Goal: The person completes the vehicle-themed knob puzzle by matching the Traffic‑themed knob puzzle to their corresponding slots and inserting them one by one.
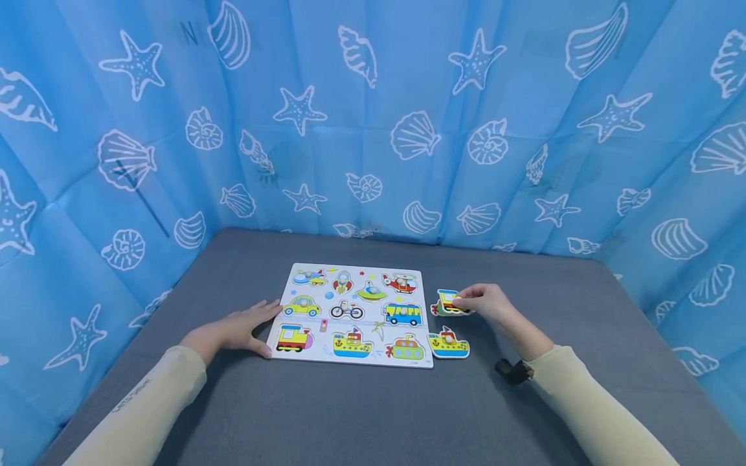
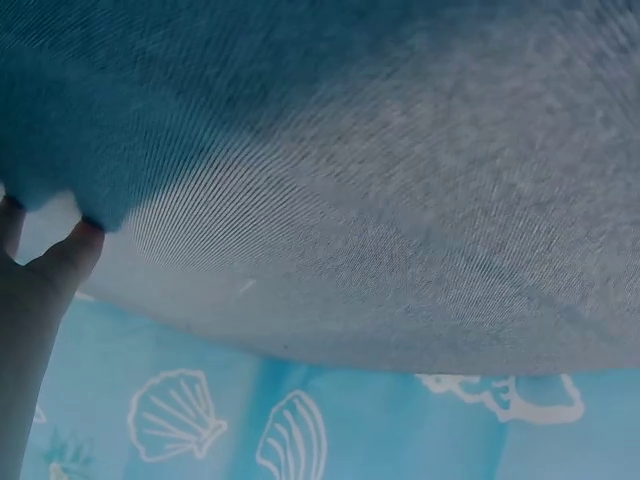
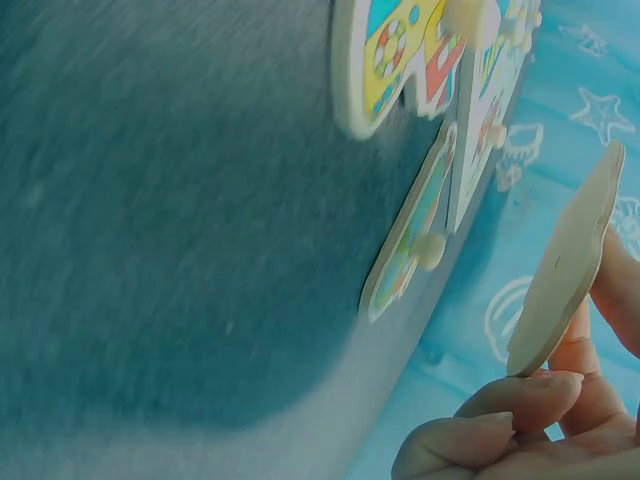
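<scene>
A white puzzle board (image 1: 373, 353) with vehicle pictures lies on the table. My left hand (image 1: 241, 330) rests at its left edge, fingers spread along the side and thumb at the near corner. My right hand (image 1: 489, 303) pinches a train puzzle piece (image 1: 446, 298) to the right of the board. In the right wrist view, the plain wooden underside of that train piece (image 3: 570, 260) shows, raised above the table. Under it in the head view lies a submarine piece (image 1: 438, 310), partly hidden. Nearer me, a ship piece (image 1: 447, 344) lies against the board's right edge.
Knobbed pieces sit in the board, among them a bus (image 1: 403, 314), a car (image 1: 300, 305) and a helicopter (image 1: 399, 283). The grey table (image 1: 361, 414) backs onto a blue shell-patterned curtain (image 1: 373, 97). A black device (image 1: 513, 371) is strapped at the right wrist.
</scene>
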Available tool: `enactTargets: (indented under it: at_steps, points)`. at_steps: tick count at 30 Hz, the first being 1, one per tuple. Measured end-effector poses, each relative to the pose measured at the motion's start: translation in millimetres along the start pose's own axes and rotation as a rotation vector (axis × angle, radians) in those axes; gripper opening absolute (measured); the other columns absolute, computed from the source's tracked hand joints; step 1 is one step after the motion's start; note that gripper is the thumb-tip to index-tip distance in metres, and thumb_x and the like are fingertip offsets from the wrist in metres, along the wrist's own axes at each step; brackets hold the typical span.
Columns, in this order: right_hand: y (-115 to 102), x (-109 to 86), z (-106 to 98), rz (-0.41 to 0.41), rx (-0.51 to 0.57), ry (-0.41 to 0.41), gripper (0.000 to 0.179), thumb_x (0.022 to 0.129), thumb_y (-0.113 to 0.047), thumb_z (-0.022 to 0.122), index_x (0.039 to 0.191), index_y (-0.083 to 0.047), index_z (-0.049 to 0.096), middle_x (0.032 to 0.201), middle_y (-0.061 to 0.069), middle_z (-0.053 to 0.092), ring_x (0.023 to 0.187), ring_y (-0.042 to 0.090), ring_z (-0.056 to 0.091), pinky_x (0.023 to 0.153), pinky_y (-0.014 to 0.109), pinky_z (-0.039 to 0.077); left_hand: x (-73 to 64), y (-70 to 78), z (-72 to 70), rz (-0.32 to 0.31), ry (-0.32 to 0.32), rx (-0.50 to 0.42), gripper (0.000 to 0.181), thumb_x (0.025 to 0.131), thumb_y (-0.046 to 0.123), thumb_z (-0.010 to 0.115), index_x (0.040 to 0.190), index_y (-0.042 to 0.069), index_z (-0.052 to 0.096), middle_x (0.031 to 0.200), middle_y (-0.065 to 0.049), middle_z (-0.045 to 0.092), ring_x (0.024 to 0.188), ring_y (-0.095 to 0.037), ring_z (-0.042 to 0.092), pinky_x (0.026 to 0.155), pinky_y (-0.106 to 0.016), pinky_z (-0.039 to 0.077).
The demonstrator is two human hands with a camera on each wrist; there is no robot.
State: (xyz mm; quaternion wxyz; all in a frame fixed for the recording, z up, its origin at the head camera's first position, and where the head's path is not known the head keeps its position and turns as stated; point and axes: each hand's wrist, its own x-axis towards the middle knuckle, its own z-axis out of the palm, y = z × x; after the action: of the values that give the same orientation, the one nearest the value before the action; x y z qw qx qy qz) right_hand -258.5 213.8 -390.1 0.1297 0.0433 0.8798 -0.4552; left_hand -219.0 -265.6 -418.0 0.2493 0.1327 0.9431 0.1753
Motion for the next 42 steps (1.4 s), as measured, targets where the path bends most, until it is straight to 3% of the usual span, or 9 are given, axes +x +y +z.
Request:
enactTargets:
  at_steps: [12, 21, 27, 33, 42]
  points:
    - [-15, -4.7, 23, -0.05, -0.028, -0.018, 0.021, 0.092, -0.015, 0.068, 0.099, 0.004, 0.065, 0.086, 0.01, 0.061, 0.081, 0.023, 0.056, 0.08, 0.042, 0.047, 3.7, 0.3, 8.0, -0.043, 0.039, 0.037, 0.107, 0.075, 0.053, 0.077, 0.156, 0.014, 0.019, 0.16, -0.017, 0.018, 0.146, -0.039, 0.008, 0.11, -0.066, 0.009]
    - [-23, -7.6, 40, -0.074, -0.028, -0.056, 0.019, 0.091, -0.015, 0.07, 0.096, 0.003, 0.066, 0.081, 0.008, 0.058, 0.078, 0.021, 0.056, 0.073, 0.037, 0.046, 0.4, 1.7, 8.5, -0.031, 0.05, 0.023, 0.107, 0.075, 0.051, 0.078, 0.156, 0.012, 0.02, 0.159, -0.018, 0.018, 0.146, -0.04, 0.007, 0.11, -0.067, 0.009]
    - [-26, -8.0, 52, -0.094, -0.027, -0.076, 0.016, 0.09, -0.014, 0.071, 0.093, 0.001, 0.066, 0.08, 0.007, 0.055, 0.075, 0.02, 0.05, 0.065, 0.031, 0.038, 0.4, 0.9, 7.7, -0.03, 0.043, 0.025, 0.108, 0.075, 0.052, 0.077, 0.156, 0.012, 0.02, 0.159, -0.018, 0.018, 0.146, -0.041, 0.007, 0.11, -0.067, 0.009]
    - [-29, -8.7, 63, -0.081, -0.004, -0.086, 0.015, 0.089, -0.014, 0.072, 0.092, -0.001, 0.066, 0.082, 0.006, 0.059, 0.078, 0.02, 0.053, 0.065, 0.03, 0.038, 1.4, -2.5, 8.3, -0.015, 0.049, 0.027, 0.108, 0.075, 0.053, 0.077, 0.156, 0.012, 0.019, 0.16, -0.018, 0.018, 0.146, -0.04, 0.007, 0.109, -0.067, 0.008]
    - [-38, -7.2, 82, -0.108, 0.044, -0.104, 0.013, 0.086, -0.012, 0.075, 0.087, -0.002, 0.066, 0.067, 0.003, 0.042, 0.066, 0.017, 0.04, 0.06, 0.029, 0.031, -1.0, -2.5, 8.1, -0.015, 0.052, 0.036, 0.107, 0.075, 0.053, 0.076, 0.156, 0.012, 0.02, 0.159, -0.018, 0.018, 0.146, -0.04, 0.007, 0.109, -0.067, 0.008]
